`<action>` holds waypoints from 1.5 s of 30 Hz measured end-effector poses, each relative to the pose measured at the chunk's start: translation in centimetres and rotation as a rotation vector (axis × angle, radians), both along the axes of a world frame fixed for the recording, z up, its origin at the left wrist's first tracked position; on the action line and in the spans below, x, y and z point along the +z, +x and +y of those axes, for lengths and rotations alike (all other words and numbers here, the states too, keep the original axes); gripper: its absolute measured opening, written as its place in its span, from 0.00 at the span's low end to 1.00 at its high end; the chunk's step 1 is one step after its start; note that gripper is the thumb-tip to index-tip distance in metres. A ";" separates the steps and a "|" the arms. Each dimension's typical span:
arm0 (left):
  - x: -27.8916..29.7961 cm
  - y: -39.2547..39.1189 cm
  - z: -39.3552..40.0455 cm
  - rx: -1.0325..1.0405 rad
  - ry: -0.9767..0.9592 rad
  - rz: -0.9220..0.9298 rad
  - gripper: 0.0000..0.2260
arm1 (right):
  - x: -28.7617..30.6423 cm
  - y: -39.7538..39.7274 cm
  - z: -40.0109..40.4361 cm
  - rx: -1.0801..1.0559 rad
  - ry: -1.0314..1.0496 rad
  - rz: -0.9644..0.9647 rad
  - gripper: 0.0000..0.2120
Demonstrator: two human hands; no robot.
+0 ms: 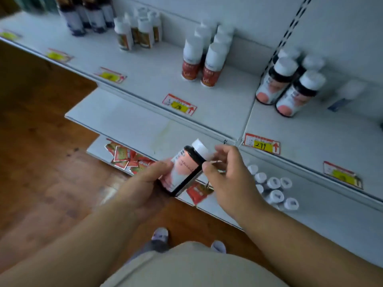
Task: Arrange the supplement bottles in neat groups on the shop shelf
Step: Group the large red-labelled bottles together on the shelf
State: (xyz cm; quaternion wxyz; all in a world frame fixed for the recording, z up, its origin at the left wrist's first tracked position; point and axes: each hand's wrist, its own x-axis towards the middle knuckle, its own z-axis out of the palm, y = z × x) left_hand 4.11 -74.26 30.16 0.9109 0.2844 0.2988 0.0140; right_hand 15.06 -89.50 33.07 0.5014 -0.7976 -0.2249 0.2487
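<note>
A dark supplement bottle [184, 170] with a white cap and a pink-and-white label is tilted in front of the shelf edge. My left hand [143, 183] grips its lower body. My right hand [226, 175] pinches its upper part near the cap. On the white shop shelf [207, 100] stand groups of bottles: matching dark bottles with pink labels [290, 88] at the right, tall white bottles with red labels [205, 59] in the middle, small white bottles [138, 30] further left, and dark bottles [87, 15] at the far left.
Several white-capped bottles [273, 189] stand on the lower shelf under my right hand. Red sachets [128, 158] lie on the bottom shelf. Price tags [262, 143] line the shelf edge. A blurred white-and-blue bottle [346, 96] lies at the far right. Wooden floor [41, 141] is to the left.
</note>
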 end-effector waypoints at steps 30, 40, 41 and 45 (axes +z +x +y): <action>6.9 22.3 -6.5 -0.298 1.363 -0.065 0.28 | 4.9 17.8 -6.9 -0.213 -0.057 -0.188 0.10; 4.1 23.6 -3.2 -0.299 1.550 0.014 0.20 | 1.2 19.5 -4.4 -0.141 -0.091 -0.249 0.20; 4.0 23.8 -2.9 -0.297 1.575 0.012 0.21 | 1.0 19.3 -4.1 -0.153 -0.102 -0.280 0.21; 3.3 24.8 -1.8 -0.324 1.626 -0.072 0.23 | 1.2 18.5 -2.7 -0.248 -0.152 -0.359 0.21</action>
